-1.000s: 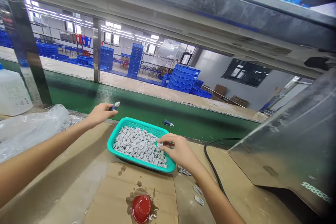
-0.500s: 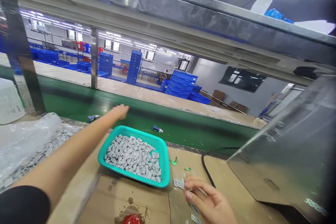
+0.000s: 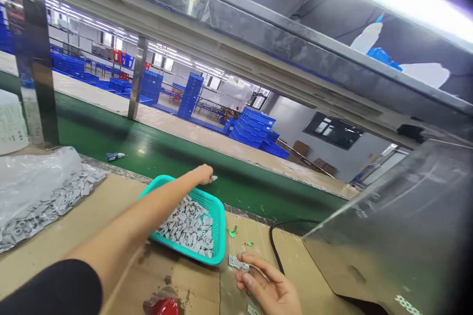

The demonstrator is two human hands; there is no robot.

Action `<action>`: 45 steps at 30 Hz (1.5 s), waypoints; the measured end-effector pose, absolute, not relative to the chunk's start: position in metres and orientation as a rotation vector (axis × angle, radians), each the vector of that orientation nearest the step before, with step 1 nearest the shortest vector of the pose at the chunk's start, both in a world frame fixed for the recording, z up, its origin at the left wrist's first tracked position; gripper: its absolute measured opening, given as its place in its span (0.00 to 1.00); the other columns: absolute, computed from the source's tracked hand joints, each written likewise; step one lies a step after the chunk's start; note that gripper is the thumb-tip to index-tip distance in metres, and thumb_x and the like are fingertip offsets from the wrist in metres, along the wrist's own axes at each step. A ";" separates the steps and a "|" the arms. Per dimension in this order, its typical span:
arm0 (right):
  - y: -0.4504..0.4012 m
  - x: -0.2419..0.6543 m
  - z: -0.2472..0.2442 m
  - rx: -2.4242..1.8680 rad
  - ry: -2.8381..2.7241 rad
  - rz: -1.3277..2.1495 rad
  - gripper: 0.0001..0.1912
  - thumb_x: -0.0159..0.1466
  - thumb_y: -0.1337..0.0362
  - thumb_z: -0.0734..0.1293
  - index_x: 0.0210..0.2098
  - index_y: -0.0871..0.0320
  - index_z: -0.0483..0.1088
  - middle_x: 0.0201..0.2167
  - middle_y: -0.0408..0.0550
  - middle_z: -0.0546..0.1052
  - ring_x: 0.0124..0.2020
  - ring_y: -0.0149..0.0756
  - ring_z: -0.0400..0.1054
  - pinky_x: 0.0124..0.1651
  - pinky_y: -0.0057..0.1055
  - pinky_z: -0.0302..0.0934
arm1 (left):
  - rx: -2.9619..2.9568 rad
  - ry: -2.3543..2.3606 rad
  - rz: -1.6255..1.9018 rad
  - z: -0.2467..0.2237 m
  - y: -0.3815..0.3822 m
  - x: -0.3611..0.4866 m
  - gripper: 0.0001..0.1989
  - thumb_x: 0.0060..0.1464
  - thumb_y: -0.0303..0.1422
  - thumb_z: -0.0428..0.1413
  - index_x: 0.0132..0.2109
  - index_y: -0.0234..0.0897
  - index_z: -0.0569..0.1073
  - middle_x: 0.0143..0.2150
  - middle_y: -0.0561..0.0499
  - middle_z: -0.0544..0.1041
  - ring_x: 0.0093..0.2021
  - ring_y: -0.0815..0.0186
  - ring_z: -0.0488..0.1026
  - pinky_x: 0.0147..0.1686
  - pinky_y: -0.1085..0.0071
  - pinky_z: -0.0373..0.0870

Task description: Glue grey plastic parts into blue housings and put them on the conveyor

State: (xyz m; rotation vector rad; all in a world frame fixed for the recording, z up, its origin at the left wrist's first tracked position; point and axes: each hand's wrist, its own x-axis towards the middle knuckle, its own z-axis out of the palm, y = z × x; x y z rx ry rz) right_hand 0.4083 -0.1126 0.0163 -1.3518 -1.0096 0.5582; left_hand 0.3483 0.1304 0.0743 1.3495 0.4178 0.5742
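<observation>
The teal plastic basket point(image 3: 220, 226) is full of small gray parts point(image 3: 188, 226). The left hand point(image 3: 204, 174) reaches past the basket, over the green belt point(image 3: 166, 162). A tiny pale tip pokes out at its fingers, but you cannot tell if the grip is shut. The right hand point(image 3: 268, 285) is just right of the basket, by a gray strip point(image 3: 236, 263). Its fingers curl, and you cannot tell if that grip holds anything.
</observation>
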 end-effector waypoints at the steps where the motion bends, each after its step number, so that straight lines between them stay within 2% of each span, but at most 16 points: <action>1: -0.113 0.407 0.018 -1.359 -1.048 0.554 0.10 0.50 0.61 0.70 0.32 0.57 0.75 0.33 0.51 0.75 0.23 0.34 0.70 0.29 0.32 0.69 | 1.348 0.405 0.576 0.078 0.127 0.339 0.09 0.54 0.33 0.49 0.39 0.33 0.70 0.39 0.49 0.72 0.37 0.67 0.70 0.36 0.67 0.70; 3: -0.114 0.403 0.022 -1.390 -1.122 0.601 0.09 0.50 0.63 0.70 0.31 0.57 0.76 0.31 0.50 0.74 0.24 0.34 0.71 0.30 0.31 0.69 | 1.331 0.365 0.576 0.084 0.115 0.317 0.10 0.53 0.33 0.49 0.32 0.31 0.72 0.30 0.54 0.74 0.34 0.68 0.71 0.36 0.70 0.68; 5: -0.113 0.397 0.025 -1.419 -1.133 0.694 0.09 0.50 0.65 0.70 0.32 0.57 0.75 0.27 0.48 0.74 0.23 0.32 0.70 0.30 0.30 0.69 | 1.302 0.318 0.560 0.088 0.099 0.289 0.09 0.50 0.32 0.51 0.29 0.31 0.73 0.26 0.55 0.74 0.32 0.70 0.72 0.36 0.72 0.67; 8: -0.109 0.384 0.028 -1.406 -1.101 0.812 0.13 0.49 0.66 0.70 0.35 0.58 0.74 0.25 0.47 0.73 0.23 0.31 0.69 0.29 0.29 0.69 | 1.154 0.284 0.504 0.088 0.075 0.241 0.05 0.47 0.28 0.55 0.33 0.31 0.74 0.29 0.51 0.75 0.30 0.70 0.74 0.34 0.74 0.69; 14: -0.097 0.358 0.037 -1.440 -1.286 0.808 0.04 0.49 0.69 0.69 0.27 0.60 0.74 0.29 0.48 0.72 0.24 0.30 0.68 0.28 0.25 0.68 | 0.697 0.410 0.418 0.074 0.053 0.179 0.06 0.50 0.26 0.53 0.33 0.28 0.73 0.31 0.45 0.75 0.33 0.66 0.75 0.27 0.81 0.71; 21: -0.101 0.341 0.040 -1.682 -1.654 0.647 0.08 0.55 0.70 0.63 0.33 0.58 0.73 0.31 0.49 0.72 0.32 0.34 0.69 0.34 0.27 0.66 | 0.641 0.440 0.363 0.070 0.045 0.170 0.06 0.52 0.23 0.50 0.30 0.27 0.72 0.29 0.45 0.75 0.28 0.66 0.75 0.25 0.80 0.72; 25: -0.107 0.334 0.034 -1.734 -1.795 0.480 0.09 0.56 0.72 0.62 0.35 0.57 0.72 0.31 0.47 0.74 0.30 0.32 0.68 0.32 0.26 0.65 | 0.643 0.441 0.373 0.068 0.044 0.166 0.07 0.52 0.24 0.50 0.31 0.27 0.72 0.30 0.45 0.75 0.28 0.67 0.75 0.26 0.80 0.72; 32: -0.108 0.327 0.032 -1.702 -1.880 0.276 0.08 0.56 0.74 0.63 0.30 0.58 0.72 0.28 0.48 0.75 0.30 0.33 0.69 0.31 0.25 0.64 | 0.674 0.435 0.400 0.066 0.048 0.164 0.05 0.50 0.26 0.53 0.29 0.28 0.73 0.29 0.47 0.75 0.30 0.68 0.75 0.29 0.80 0.72; 38: -0.110 0.322 0.023 -1.611 -1.869 0.171 0.08 0.56 0.75 0.62 0.30 0.61 0.73 0.25 0.50 0.74 0.27 0.32 0.69 0.28 0.25 0.64 | 0.724 0.359 0.425 0.059 0.051 0.167 0.03 0.47 0.23 0.55 0.33 0.31 0.71 0.34 0.49 0.76 0.36 0.67 0.75 0.39 0.77 0.71; 41: -0.113 0.319 0.018 -1.590 -1.868 0.123 0.08 0.56 0.76 0.62 0.31 0.62 0.72 0.25 0.50 0.73 0.26 0.31 0.68 0.27 0.24 0.64 | 0.752 0.370 0.450 0.056 0.051 0.168 0.07 0.46 0.24 0.57 0.36 0.33 0.69 0.36 0.49 0.76 0.35 0.68 0.75 0.38 0.76 0.71; 45: -0.116 0.318 0.016 -1.592 -1.892 0.081 0.09 0.57 0.77 0.61 0.32 0.62 0.71 0.26 0.49 0.72 0.27 0.30 0.68 0.29 0.23 0.63 | 0.787 0.376 0.460 0.055 0.051 0.169 0.04 0.47 0.27 0.57 0.32 0.32 0.69 0.33 0.51 0.75 0.34 0.68 0.75 0.34 0.79 0.70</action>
